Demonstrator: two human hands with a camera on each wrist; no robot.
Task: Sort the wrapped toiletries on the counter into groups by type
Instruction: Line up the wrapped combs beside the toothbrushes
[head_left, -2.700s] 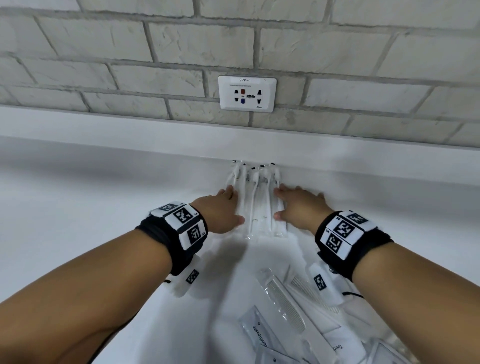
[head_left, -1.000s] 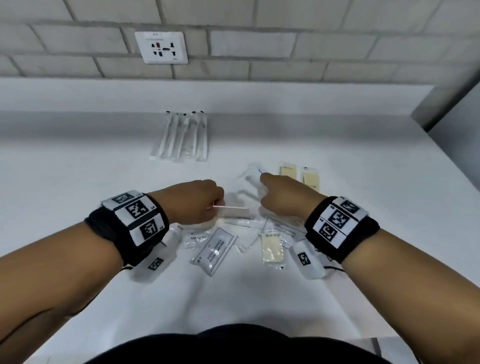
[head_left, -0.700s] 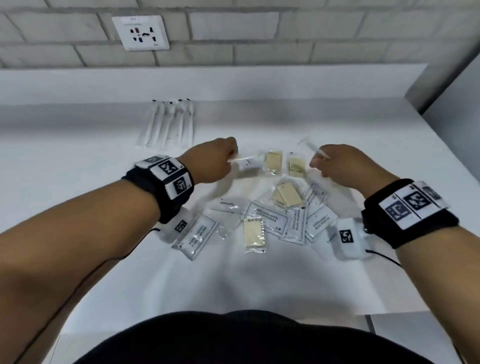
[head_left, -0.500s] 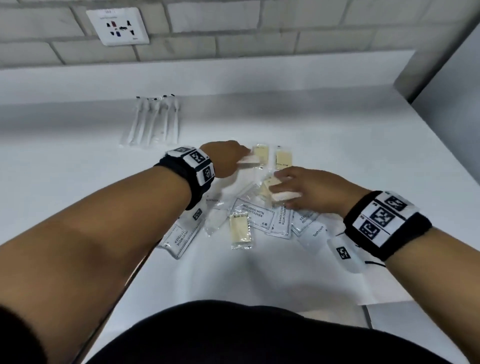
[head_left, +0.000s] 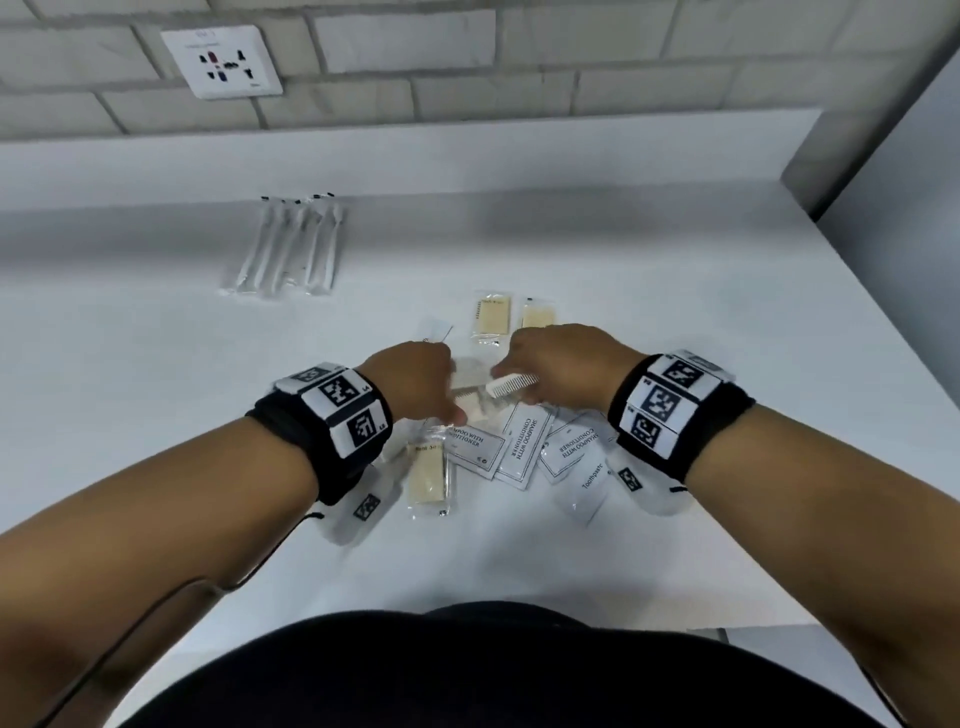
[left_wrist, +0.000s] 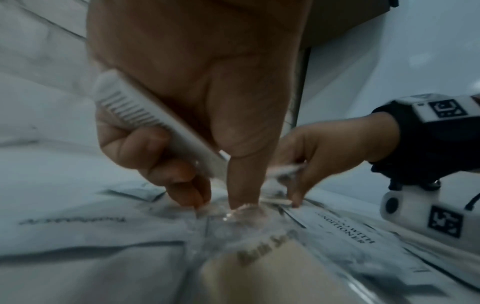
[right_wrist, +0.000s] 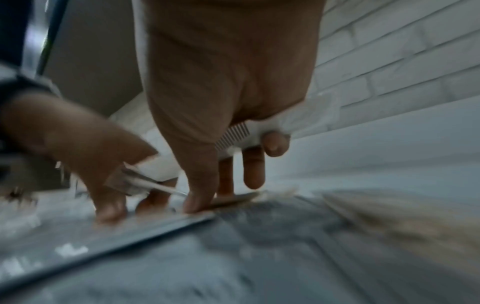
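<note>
A mixed pile lies mid-counter: shampoo sachets (head_left: 523, 446), a toothpaste sachet (head_left: 588, 488) and a wrapped soap bar (head_left: 428, 478). Two more soap bars (head_left: 491, 319) lie just behind it. Wrapped toothbrushes (head_left: 291, 249) lie in a row at the back left. My left hand (head_left: 415, 379) curls its fingers round a white comb (left_wrist: 145, 117), and its thumb presses on a clear packet (left_wrist: 233, 218). My right hand (head_left: 558, 364) holds another white comb (head_left: 511, 387) against its palm, while its thumb and a finger pinch at a packet on the pile.
A white ledge and a grey brick wall with a socket plate (head_left: 221, 60) run behind the counter (head_left: 156, 415). The counter's right edge (head_left: 857, 395) meets a grey wall. My dark-clothed torso is at the near edge.
Both hands have come together over the middle of the pile. The left hand has drawn back from the soap bars. Each hand still carries a comb.
</note>
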